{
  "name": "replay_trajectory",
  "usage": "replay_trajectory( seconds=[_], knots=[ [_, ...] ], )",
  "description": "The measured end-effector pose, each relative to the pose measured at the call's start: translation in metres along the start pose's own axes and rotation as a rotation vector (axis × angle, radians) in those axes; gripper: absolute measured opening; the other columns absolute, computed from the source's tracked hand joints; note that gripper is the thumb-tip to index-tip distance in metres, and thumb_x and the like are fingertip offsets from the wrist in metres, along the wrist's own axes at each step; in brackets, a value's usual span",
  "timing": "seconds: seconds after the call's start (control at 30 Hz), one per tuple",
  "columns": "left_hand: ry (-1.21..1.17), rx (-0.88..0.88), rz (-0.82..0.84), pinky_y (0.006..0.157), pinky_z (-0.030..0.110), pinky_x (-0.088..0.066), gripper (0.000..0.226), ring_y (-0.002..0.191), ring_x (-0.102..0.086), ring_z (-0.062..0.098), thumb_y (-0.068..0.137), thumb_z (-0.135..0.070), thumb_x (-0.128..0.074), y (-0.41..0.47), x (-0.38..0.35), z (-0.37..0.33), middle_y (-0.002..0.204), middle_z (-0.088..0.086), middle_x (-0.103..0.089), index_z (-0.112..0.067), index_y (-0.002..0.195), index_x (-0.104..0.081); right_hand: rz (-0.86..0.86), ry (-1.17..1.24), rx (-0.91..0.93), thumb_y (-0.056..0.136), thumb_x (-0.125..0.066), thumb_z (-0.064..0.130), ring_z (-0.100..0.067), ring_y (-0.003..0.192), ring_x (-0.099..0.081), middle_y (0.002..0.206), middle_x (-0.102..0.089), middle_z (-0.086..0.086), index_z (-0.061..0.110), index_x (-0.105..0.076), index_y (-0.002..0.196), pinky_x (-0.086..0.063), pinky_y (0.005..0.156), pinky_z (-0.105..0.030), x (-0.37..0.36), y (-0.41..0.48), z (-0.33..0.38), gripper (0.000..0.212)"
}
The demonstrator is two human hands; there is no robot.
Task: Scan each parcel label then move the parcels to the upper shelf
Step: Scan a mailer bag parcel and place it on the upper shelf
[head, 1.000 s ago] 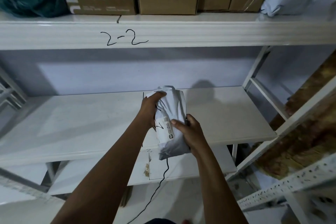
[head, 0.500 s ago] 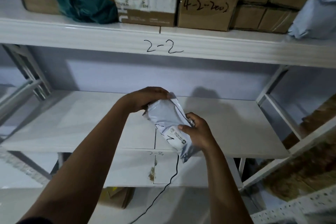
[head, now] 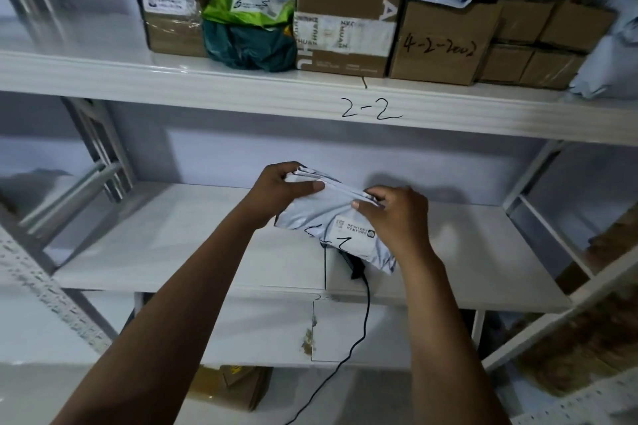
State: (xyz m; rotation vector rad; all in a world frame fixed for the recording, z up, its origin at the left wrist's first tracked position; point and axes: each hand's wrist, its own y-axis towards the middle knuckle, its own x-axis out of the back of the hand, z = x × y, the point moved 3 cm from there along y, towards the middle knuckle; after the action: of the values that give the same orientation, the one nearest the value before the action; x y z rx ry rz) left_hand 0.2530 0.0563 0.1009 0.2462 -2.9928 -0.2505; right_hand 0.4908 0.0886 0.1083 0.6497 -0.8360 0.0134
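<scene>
Head: curled grips on parcel edge

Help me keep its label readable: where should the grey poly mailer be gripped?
Pinch the bunched top edge of the grey poly mailer at both ends, from above, as the left hand and right hand do. It is limp and hangs there, label mostly uncovered.

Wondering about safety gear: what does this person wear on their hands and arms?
The left hand and right hand are bare, with no gloves, rings, watch or wristbands visible. The left forearm and right forearm are uncovered as far as the picture's bottom edge; no sleeve is in view.
</scene>
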Motion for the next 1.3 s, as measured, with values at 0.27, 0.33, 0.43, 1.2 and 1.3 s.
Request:
replay_trajectory(
  seconds=[0.27,0.33,0.43,1.2,1.3],
  knots=[
    [-0.115,-0.055,-0.127,0.08,0.034,-0.052,0.014,0.086,-0.069,0.022,0.087,-0.01,-0.081,-0.031,0.041,-0.025,0.094,0.012,-0.075,-0.001,0.096,-0.075,-0.094,0.34,-0.182,0.084,-0.078,0.035,-0.006,0.08,-0.066,0.082,-0.073,0.008,0.015,-0.08,0.085,-0.049,0.072,-0.024,0.027,-0.018,0.026,0.02],
    [-0.161,-0.058,-0.154,0.081,0.035,-0.053,0.012,0.086,-0.07,0.024,0.086,-0.01,-0.081,-0.041,0.045,-0.033,0.094,0.013,-0.075,-0.004,0.095,-0.077,-0.076,0.485,-0.262,0.086,-0.081,0.029,-0.004,0.078,-0.069,0.085,-0.076,0.007,0.017,-0.08,0.089,-0.051,0.07,-0.021,0.029,-0.023,0.031,0.012],
    [-0.181,-0.071,-0.204,0.078,0.033,-0.056,0.008,0.083,-0.072,0.025,0.086,-0.009,-0.081,-0.059,0.048,-0.047,0.091,0.01,-0.076,-0.01,0.093,-0.078,-0.092,0.614,-0.286,0.088,-0.079,0.022,-0.003,0.065,-0.065,0.078,-0.076,0.001,0.017,-0.08,0.087,-0.048,0.062,-0.02,0.035,-0.033,0.044,0.005],
    [-0.373,-0.321,-0.77,0.08,0.038,-0.052,0.021,0.082,-0.064,0.025,0.073,-0.023,-0.088,-0.101,0.187,-0.147,0.09,0.016,-0.071,-0.011,0.089,-0.08,0.008,0.642,0.138,0.091,-0.072,0.016,0.005,0.1,-0.059,0.116,-0.064,0.015,0.022,-0.065,0.137,-0.043,0.081,-0.006,0.033,0.069,0.243,0.047],
    [-0.406,-0.352,-0.795,0.074,0.035,-0.048,0.015,0.078,-0.06,0.023,0.076,-0.021,-0.086,-0.086,0.21,-0.155,0.084,0.015,-0.066,-0.012,0.082,-0.075,-0.045,0.685,0.157,0.091,-0.07,0.014,-0.008,0.115,-0.059,0.127,-0.063,0.006,0.018,-0.06,0.14,-0.048,0.094,-0.021,0.015,0.097,0.262,0.051]
  ],
)
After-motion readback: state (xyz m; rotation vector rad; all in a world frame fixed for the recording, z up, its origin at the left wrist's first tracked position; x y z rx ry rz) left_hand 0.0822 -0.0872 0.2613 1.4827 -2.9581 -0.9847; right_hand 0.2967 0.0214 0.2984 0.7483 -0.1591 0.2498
